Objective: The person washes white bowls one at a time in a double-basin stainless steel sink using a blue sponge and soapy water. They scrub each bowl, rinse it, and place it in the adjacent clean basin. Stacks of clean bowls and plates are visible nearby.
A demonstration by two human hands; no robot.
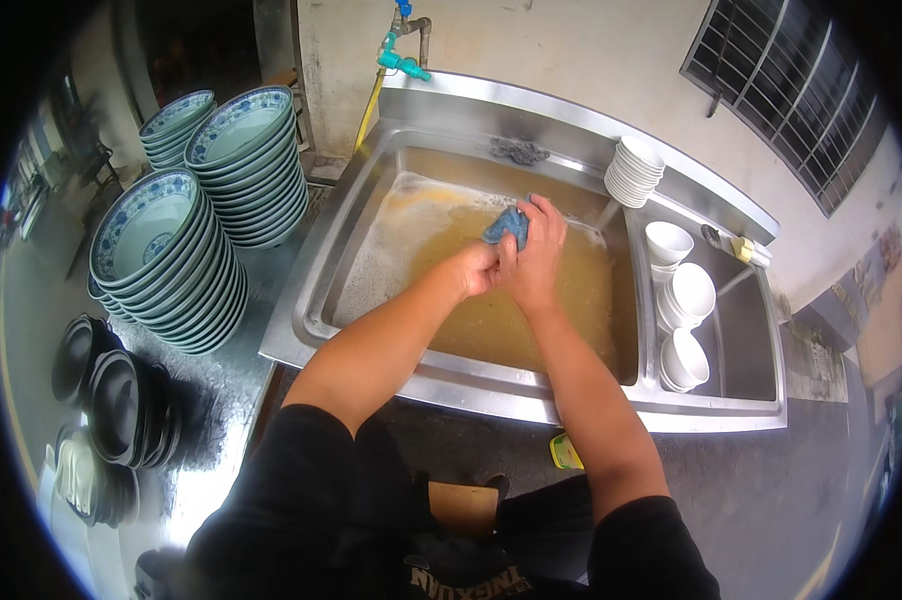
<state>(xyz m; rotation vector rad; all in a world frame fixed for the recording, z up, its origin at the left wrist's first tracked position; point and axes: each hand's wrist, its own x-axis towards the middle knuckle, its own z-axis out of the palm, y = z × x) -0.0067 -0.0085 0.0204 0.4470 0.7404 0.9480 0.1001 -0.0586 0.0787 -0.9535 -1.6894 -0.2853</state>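
Observation:
Above the murky, foamy water in the large steel sink basin [316, 290], my two hands meet. A bunched blue cloth [508, 226] sticks out at the top between them. My right hand [537, 250] is closed around it from the right side. My left hand [479, 268] is closed too, pressed against the right one at the lower end of the cloth; its fingers are partly hidden. Whether anything else is inside the grip cannot be seen.
Tall stacks of blue-patterned bowls [156, 245] stand on a steel table at left, with dark bowls [121, 405] nearer. White bowls [683, 295] and small white dishes [635, 170] line the right divider. A dark scourer [519, 151] lies on the far ledge, near a green tap [403, 66].

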